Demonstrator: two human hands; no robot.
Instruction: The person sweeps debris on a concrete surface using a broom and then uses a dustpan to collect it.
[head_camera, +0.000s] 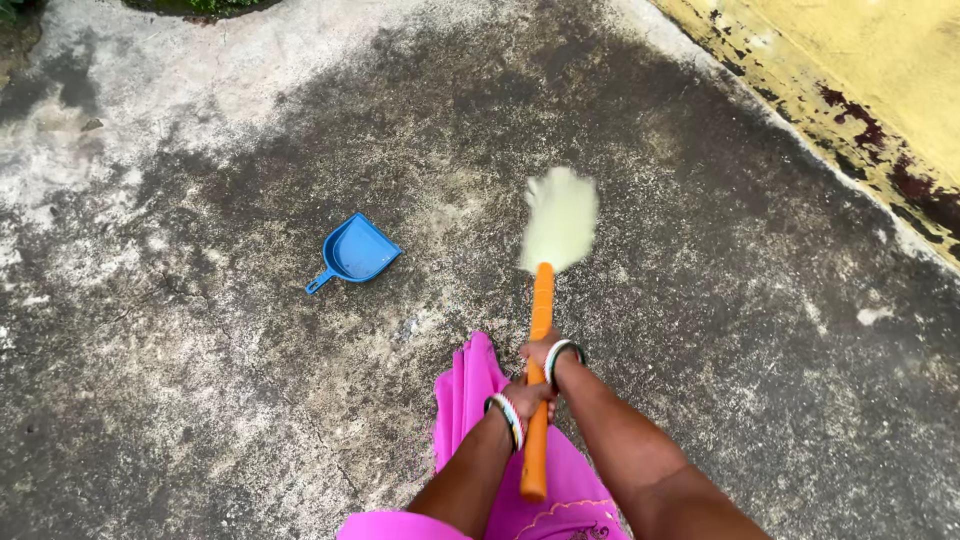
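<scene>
Both the left hand (524, 398) and the right hand (541, 352) wrap tight around the orange broom (540, 330) handle, which looks light and stiff with a soft brush at the far end.

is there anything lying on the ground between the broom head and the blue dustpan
Nothing visible does. The blurred pale broom head sits right of the blue dustpan, and only bare stained concrete shows between them.

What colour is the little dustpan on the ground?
The dustpan is blue, seen in the head view.
</scene>
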